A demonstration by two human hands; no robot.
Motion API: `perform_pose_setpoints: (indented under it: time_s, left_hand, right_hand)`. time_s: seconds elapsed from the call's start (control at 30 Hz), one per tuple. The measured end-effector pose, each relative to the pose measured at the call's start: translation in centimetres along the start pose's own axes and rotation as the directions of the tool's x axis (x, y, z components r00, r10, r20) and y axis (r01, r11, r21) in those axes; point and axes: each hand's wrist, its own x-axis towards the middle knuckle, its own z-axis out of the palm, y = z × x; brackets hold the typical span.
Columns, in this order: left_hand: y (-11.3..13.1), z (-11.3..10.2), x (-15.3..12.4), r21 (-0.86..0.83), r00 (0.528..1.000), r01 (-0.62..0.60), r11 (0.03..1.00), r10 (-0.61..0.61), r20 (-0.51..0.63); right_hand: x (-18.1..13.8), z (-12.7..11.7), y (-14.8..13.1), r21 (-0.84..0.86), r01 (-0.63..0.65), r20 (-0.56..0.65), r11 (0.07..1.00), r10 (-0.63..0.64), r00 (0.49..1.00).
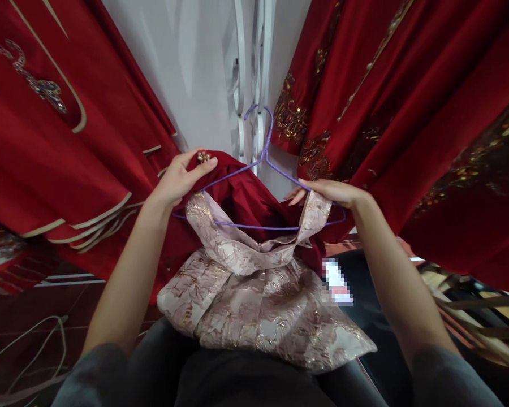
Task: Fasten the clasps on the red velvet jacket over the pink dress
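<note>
A purple wire hanger (266,150) lies across the middle, its hook pointing up and away from me. Over its lower bar hangs the waistband of a pale pink and gold brocade skirt (254,299), which spreads down toward my lap. Deep red satin cloth (248,195) shows behind the hanger. My left hand (178,180) pinches the red cloth by a beaded ornament (202,157), close to the hanger's left shoulder. At the opposite shoulder my right hand (333,192) grips the hanger beside the skirt's band, partly hiding its fingers.
Red garments with pale trim (97,209) hang on the left, and red gowns with gold embroidery (318,152) on the right. White curtain (195,73) and white scrolled metalwork (240,68) stand ahead. A pale cable (63,333) lies at lower left; wooden slats (483,308) are at right.
</note>
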Motion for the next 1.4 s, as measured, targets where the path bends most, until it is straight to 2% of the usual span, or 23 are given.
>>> perform_pose_setpoints:
  time_s: [0.13,0.27,0.4,0.47,0.5,0.53,0.57,0.63,0.7,0.73,0.77,0.9,1.03,1.1,1.23,1.33,1.37,1.4]
  left_hand:
    - [-0.7,0.4,-0.5,-0.053,0.991,0.025,0.998,-0.018,0.131]
    - [-1.0,0.5,-0.3,0.002,0.983,0.023,1.000,-0.023,0.181]
    - [-0.9,0.8,-0.3,-0.002,0.986,0.026,1.000,-0.025,0.166]
    - [-0.7,0.9,-0.4,0.002,0.986,0.022,1.000,-0.022,0.168]
    - [-0.7,1.0,-0.4,0.008,0.985,0.018,1.000,-0.019,0.170]
    - [-0.7,1.0,-0.4,0.017,0.986,0.011,1.000,-0.014,0.168]
    - [-0.8,1.1,-0.4,0.032,0.987,0.002,0.999,-0.007,0.158]
    - [-1.2,1.3,-0.5,0.068,0.992,-0.020,0.997,0.012,0.122]
    - [-1.9,1.6,-0.6,0.097,0.997,-0.033,0.995,0.026,0.074]
    - [-2.3,1.8,-0.6,0.105,0.999,-0.032,0.994,0.028,0.045]
    - [-2.7,2.0,-0.7,0.111,1.000,-0.027,0.993,0.025,0.013]
    - [-4.0,1.9,-1.2,0.127,0.992,-0.017,0.992,0.033,-0.122]
    - [-4.7,0.9,-2.2,0.147,0.979,-0.043,0.988,0.071,-0.191]
    - [-5.1,0.2,-3.0,0.150,0.981,-0.013,0.989,0.042,-0.191]
    - [-5.7,-0.8,-5.3,0.158,0.984,0.055,0.986,-0.027,-0.176]
    - [-5.6,-1.0,-7.2,0.198,0.978,0.074,0.977,-0.032,-0.207]
    - [-5.5,-1.0,-7.7,0.212,0.975,0.080,0.974,-0.032,-0.219]
    - [-5.3,-0.9,-8.3,0.224,0.973,0.085,0.971,-0.032,-0.228]
  right_hand:
    - [1.3,0.5,0.5,0.013,-0.069,0.051,0.998,0.068,0.996]
    - [1.4,1.0,0.7,-0.015,-0.049,-0.074,0.999,0.048,0.996]
    - [1.2,1.1,1.1,0.015,-0.134,-0.153,0.991,0.135,0.979]
    - [1.3,1.2,1.5,-0.014,-0.103,-0.220,0.995,0.098,0.971]
    - [1.3,1.2,1.8,-0.045,-0.049,-0.287,0.998,0.034,0.957]
    - [1.4,1.2,2.0,-0.091,0.019,-0.373,0.996,-0.052,0.927]
    - [1.4,1.2,2.2,-0.154,0.084,-0.467,0.984,-0.147,0.872]
    - [1.2,1.2,2.5,-0.321,0.158,-0.622,0.934,-0.334,0.708]
    - [0.8,1.3,2.4,-0.486,0.132,-0.681,0.864,-0.469,0.562]
    - [0.5,1.3,2.2,-0.543,0.093,-0.688,0.834,-0.506,0.520]
    - [0.2,1.3,2.0,-0.582,0.048,-0.691,0.812,-0.524,0.497]
    - [-1.3,1.2,1.0,-0.633,-0.100,-0.710,0.767,-0.525,0.468]
    - [-3.2,0.5,1.0,-0.619,-0.163,-0.758,0.768,-0.530,0.381]
    - [-4.5,0.4,0.9,-0.599,-0.186,-0.778,0.779,-0.511,0.366]
    - [-7.2,1.8,-0.3,-0.567,-0.249,-0.800,0.785,-0.453,0.393]
    - [-8.7,3.8,-1.5,-0.548,-0.314,-0.824,0.775,-0.436,0.361]
    - [-8.9,4.5,-1.8,-0.553,-0.333,-0.819,0.764,-0.425,0.385]
    - [-9.1,5.0,-1.9,-0.562,-0.341,-0.804,0.753,-0.403,0.436]
